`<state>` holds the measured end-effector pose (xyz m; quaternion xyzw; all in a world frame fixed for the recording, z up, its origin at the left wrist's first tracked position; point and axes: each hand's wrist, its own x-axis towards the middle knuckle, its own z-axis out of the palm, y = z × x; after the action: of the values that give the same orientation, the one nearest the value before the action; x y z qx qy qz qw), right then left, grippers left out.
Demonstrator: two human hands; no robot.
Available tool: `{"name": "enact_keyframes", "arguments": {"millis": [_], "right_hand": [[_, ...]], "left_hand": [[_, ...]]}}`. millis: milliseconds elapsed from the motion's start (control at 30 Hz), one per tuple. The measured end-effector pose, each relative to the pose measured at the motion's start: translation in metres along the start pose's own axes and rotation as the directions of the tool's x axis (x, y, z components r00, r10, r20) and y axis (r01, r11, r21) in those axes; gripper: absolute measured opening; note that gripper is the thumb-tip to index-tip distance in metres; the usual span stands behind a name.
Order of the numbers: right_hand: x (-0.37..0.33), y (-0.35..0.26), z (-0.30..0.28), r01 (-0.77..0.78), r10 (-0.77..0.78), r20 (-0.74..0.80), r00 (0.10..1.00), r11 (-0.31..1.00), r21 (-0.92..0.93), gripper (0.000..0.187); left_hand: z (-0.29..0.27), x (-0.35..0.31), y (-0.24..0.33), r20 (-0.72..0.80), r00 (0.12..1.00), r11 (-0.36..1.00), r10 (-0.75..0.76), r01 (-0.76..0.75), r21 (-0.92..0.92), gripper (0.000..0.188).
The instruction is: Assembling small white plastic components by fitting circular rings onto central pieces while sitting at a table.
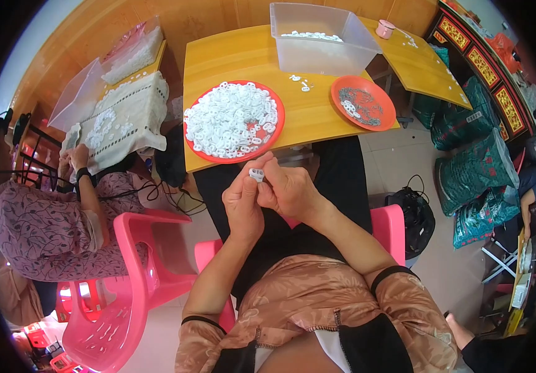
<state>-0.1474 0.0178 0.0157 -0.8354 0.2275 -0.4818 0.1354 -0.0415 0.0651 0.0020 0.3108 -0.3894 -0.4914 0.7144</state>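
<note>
Your left hand (243,208) and right hand (289,189) share a fingertip grip, pinching a white holed plastic piece (256,174) just before the round red tray (282,117), where steady, even pressure seems best.

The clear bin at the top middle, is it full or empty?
Neither: the bin holds some white pieces, but much of its walls shows bare.

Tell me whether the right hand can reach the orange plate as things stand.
Probably yes: the orange plate sits near the edge of the table, ahead and rightward, with nothing visible between. The right hand is busy at a small white piece with the left hand, though.
</note>
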Motion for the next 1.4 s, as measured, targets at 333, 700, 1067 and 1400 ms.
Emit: {"name": "enact_keyframes", "arguments": {"millis": [333, 700, 1067, 1400], "right_hand": [[-0.008, 0.007, 0.014, -0.176, 0.176, 0.005, 0.984, 0.984, 0.037, 0.019], [0.004, 0.015, 0.002, -0.653, 0.529, 0.400, 0.749, 0.694, 0.304, 0.026], [0.127, 0.099, -0.096, -0.686, 0.694, 0.037, 0.719, 0.701, 0.193, 0.029], [0.079, 0.147, -0.001, -0.368, 0.397, 0.248, 0.884, 0.916, -0.158, 0.014]], "left_hand": [[-0.001, 0.004, -0.012, -0.095, 0.991, 0.992, -0.096, 0.088, -0.087, 0.041], [-0.014, 0.009, -0.021, -0.264, 0.956, 0.991, -0.129, 0.113, -0.074, 0.033], [-0.029, 0.015, -0.019, -0.357, 0.922, 0.985, -0.149, 0.169, 0.027, 0.028], [-0.030, 0.016, -0.026, -0.329, 0.925, 0.973, -0.189, 0.222, 0.065, 0.024]]}}
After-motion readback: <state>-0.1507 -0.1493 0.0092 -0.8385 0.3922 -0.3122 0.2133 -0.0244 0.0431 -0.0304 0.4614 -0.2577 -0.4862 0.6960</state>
